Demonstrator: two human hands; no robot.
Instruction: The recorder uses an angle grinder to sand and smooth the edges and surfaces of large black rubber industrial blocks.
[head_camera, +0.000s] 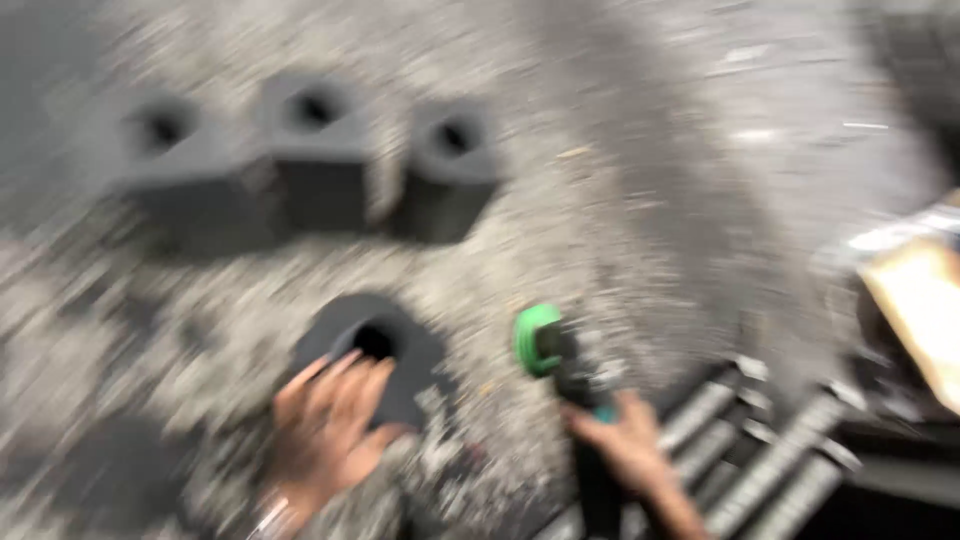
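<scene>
The head view is blurred by motion. My left hand (328, 425) rests on a dark grey block with a round hole (375, 345) lying on a gritty grey surface; its fingers curl over the block's near edge. My right hand (625, 440) grips a dark hand-held power tool (572, 375) whose green round head points toward the block. Three more dark blocks with holes (310, 160) stand in a row farther back.
Grey grit and shavings cover the surface (620, 200). Several ribbed metal bars (760, 450) lie at the lower right. A tan flat piece (920, 310) sits at the right edge.
</scene>
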